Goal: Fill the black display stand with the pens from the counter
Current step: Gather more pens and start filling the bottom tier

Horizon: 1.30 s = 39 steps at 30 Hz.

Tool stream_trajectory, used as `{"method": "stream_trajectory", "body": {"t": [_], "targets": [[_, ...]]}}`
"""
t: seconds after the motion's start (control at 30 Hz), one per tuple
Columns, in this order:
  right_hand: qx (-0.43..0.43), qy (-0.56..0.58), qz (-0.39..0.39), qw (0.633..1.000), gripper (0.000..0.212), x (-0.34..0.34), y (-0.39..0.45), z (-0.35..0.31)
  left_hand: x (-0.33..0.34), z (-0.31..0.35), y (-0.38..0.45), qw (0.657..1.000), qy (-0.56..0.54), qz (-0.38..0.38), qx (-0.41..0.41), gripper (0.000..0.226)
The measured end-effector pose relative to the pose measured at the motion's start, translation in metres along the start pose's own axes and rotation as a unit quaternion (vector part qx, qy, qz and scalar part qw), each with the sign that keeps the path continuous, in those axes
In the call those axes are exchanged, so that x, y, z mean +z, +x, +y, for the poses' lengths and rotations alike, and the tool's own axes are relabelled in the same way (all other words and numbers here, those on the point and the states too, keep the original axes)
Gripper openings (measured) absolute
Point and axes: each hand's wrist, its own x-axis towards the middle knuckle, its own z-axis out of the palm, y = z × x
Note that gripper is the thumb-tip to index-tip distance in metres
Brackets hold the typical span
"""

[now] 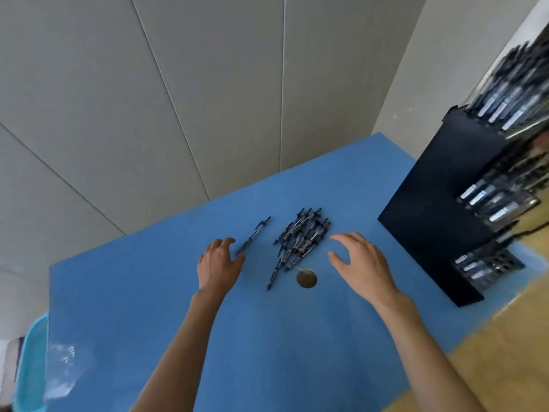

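A loose pile of dark pens (300, 237) lies in the middle of the blue counter (267, 337). One single pen (254, 234) lies apart to the pile's left. My left hand (219, 263) hovers beside that single pen, fingers loosely curled, its thumb near the pen's near end; whether it touches is unclear. My right hand (361, 263) is spread open just right of the pile, holding nothing. The black display stand (439, 209) stands at the right edge, its tiers holding several pens.
A round metal-rimmed hole (306, 278) sits in the counter just below the pile. A light blue bin with clear plastic (32, 367) is at the lower left, off the counter's edge. Grey wall panels rise behind. Wood surface shows at the lower right.
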Motion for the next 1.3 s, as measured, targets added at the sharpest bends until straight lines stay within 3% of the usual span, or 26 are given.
{"method": "stream_trajectory", "body": {"t": [0.13, 0.23, 0.4, 0.47, 0.63, 0.7, 0.87, 1.1, 1.3], "targets": [[0.039, -0.004, -0.006, 0.999, 0.037, 0.013, -0.012, 0.01, 0.024, -0.004, 0.029, 1.0, -0.004, 0.012, 0.004, 0.035], [0.062, -0.008, -0.008, 0.998, 0.037, 0.019, -0.017, 0.019, 0.032, 0.009, 0.047, 0.997, -0.078, 0.023, 0.019, 0.02], [0.087, -0.013, -0.009, 0.996, 0.036, 0.021, -0.027, 0.034, 0.039, 0.056, 0.072, 0.995, -0.08, -0.047, 0.024, 0.015], [0.093, -0.016, -0.009, 0.995, 0.036, 0.02, -0.03, 0.039, 0.039, 0.075, 0.078, 0.996, -0.055, -0.069, 0.021, 0.023], [0.1, -0.018, -0.005, 0.995, 0.035, 0.014, -0.029, 0.05, 0.049, 0.101, 0.09, 0.993, 0.007, -0.105, 0.049, 0.07], [0.098, -0.016, -0.004, 0.995, 0.035, 0.012, -0.028, 0.053, 0.052, 0.107, 0.096, 0.991, 0.036, -0.116, 0.051, 0.074], [0.099, -0.013, -0.006, 0.995, 0.034, 0.01, -0.029, 0.058, 0.049, 0.118, 0.099, 0.989, 0.068, -0.107, 0.074, 0.039], [0.096, -0.015, -0.012, 0.995, 0.033, 0.008, -0.031, 0.065, 0.05, 0.12, 0.108, 0.986, 0.094, -0.12, 0.064, 0.018], [0.098, -0.002, -0.007, 0.995, 0.03, 0.008, -0.034, 0.071, 0.037, 0.095, 0.076, 0.995, 0.011, -0.098, -0.005, 0.003]]}}
